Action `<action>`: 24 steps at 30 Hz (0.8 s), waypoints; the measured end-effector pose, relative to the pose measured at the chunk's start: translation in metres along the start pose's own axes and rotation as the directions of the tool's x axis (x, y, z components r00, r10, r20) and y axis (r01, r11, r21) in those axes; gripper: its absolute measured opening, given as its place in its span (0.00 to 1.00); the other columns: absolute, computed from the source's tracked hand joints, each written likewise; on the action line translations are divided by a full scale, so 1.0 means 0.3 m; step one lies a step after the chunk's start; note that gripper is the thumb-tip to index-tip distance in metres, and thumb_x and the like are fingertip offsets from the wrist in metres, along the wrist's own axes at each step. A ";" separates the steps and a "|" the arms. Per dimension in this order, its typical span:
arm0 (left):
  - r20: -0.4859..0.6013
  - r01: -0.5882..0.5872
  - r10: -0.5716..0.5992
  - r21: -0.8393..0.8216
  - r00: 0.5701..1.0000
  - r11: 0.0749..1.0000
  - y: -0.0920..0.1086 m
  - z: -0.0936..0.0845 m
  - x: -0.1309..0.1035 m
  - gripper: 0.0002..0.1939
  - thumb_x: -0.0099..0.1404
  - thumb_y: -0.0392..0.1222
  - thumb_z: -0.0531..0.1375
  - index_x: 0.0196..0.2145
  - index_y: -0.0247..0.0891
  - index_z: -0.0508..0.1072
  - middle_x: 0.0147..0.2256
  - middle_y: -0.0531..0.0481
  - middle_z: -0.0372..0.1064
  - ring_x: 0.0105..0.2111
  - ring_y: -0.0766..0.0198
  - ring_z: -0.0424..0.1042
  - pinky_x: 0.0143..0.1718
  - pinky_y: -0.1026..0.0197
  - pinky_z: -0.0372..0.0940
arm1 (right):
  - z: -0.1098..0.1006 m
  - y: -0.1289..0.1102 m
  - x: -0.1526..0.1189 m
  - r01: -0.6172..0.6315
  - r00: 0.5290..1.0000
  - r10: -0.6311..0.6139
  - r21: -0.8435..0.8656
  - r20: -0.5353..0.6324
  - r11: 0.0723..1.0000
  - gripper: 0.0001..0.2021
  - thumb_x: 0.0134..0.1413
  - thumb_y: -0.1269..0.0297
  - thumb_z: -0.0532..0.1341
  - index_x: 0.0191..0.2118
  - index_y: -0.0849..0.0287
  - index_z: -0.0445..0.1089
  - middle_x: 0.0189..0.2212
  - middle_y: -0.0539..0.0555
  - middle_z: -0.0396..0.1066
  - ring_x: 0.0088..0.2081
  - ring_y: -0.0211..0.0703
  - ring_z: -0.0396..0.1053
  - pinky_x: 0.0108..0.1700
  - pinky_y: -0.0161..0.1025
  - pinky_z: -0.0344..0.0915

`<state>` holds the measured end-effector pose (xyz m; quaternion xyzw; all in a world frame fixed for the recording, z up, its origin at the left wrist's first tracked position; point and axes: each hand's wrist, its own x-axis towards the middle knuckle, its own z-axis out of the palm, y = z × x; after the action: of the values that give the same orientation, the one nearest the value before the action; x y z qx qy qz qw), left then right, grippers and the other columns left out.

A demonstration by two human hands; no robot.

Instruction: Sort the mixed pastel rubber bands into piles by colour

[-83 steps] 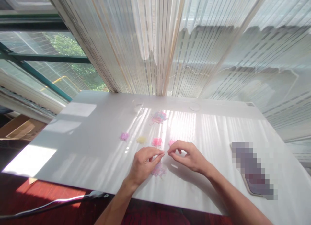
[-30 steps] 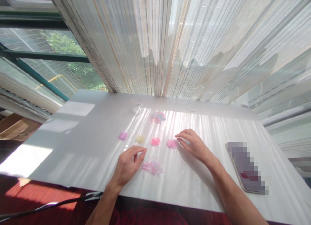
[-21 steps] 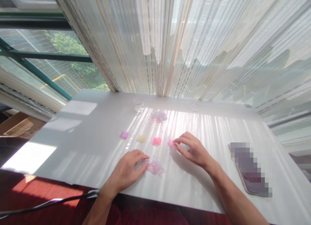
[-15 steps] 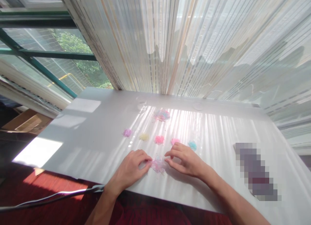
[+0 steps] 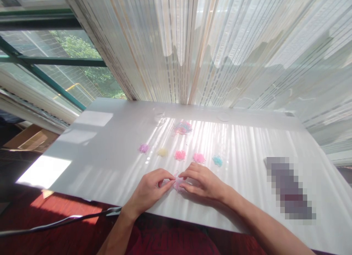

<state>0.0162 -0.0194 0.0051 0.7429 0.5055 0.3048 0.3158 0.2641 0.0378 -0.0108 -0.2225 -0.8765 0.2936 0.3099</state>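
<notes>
A small mixed pile of thin, pale pink and lilac bands [image 5: 178, 185], like tiny elastics, lies on the white table [image 5: 110, 163] between my hands. At its left edge, my left hand [image 5: 150, 187] pinches thumb and forefinger together; whatever is between them is too small to make out. My right hand [image 5: 203, 181] reaches in from the other side, thumb and forefinger apart and touching the pile. Beyond lies a row of single-colour heaps: purple [image 5: 143, 148], yellow [image 5: 162, 152], coral red [image 5: 180, 155], pink [image 5: 198, 158] and turquoise [image 5: 217, 160]. Farther back sits a larger mixed heap [image 5: 183, 127].
A clear, round, transparent object [image 5: 161, 119] and a faint clear disc [image 5: 223, 117] lie near the back edge. On the right is a pixelated dark oblong [image 5: 291, 190]. Striped curtains [image 5: 187, 46] hang behind the table, and a cable [image 5: 82, 217] passes its front left edge.
My right hand has moved left, closer to my left hand, and now covers part of the near pile. The pink heap shows more fully. My left fingertips have shifted slightly right.
</notes>
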 end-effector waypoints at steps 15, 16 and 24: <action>-0.059 -0.024 0.020 -0.072 0.998 0.997 0.033 0.029 0.019 0.05 0.69 0.37 0.63 0.39 0.40 0.82 0.32 0.51 0.78 0.26 0.68 0.68 0.30 0.66 0.66 | -0.010 -0.010 0.010 0.029 0.999 -0.029 -0.020 -0.046 0.999 0.09 0.73 0.61 0.60 0.40 0.57 0.75 0.31 0.54 0.78 0.34 0.42 0.73 0.37 0.37 0.69; -0.067 -0.027 0.021 -0.085 0.998 0.996 0.035 0.031 0.020 0.05 0.69 0.37 0.63 0.39 0.40 0.82 0.32 0.51 0.78 0.26 0.68 0.68 0.30 0.66 0.66 | -0.009 -0.009 0.009 0.028 0.998 -0.029 -0.023 -0.054 0.999 0.10 0.73 0.61 0.59 0.40 0.57 0.74 0.31 0.54 0.77 0.33 0.42 0.73 0.36 0.37 0.69; -0.165 -0.012 -0.009 -0.125 0.986 0.992 0.038 0.045 0.026 0.04 0.68 0.38 0.65 0.38 0.39 0.82 0.32 0.50 0.79 0.25 0.69 0.67 0.29 0.66 0.68 | -0.016 -0.015 0.007 0.015 0.999 -0.017 -0.036 -0.045 0.999 0.08 0.73 0.60 0.60 0.43 0.57 0.74 0.32 0.54 0.77 0.34 0.42 0.72 0.38 0.38 0.69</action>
<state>0.0354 -0.0173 0.0066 0.6941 0.5091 0.3968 0.3187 0.2649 0.0376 -0.0041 -0.2275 -0.8761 0.2705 0.3280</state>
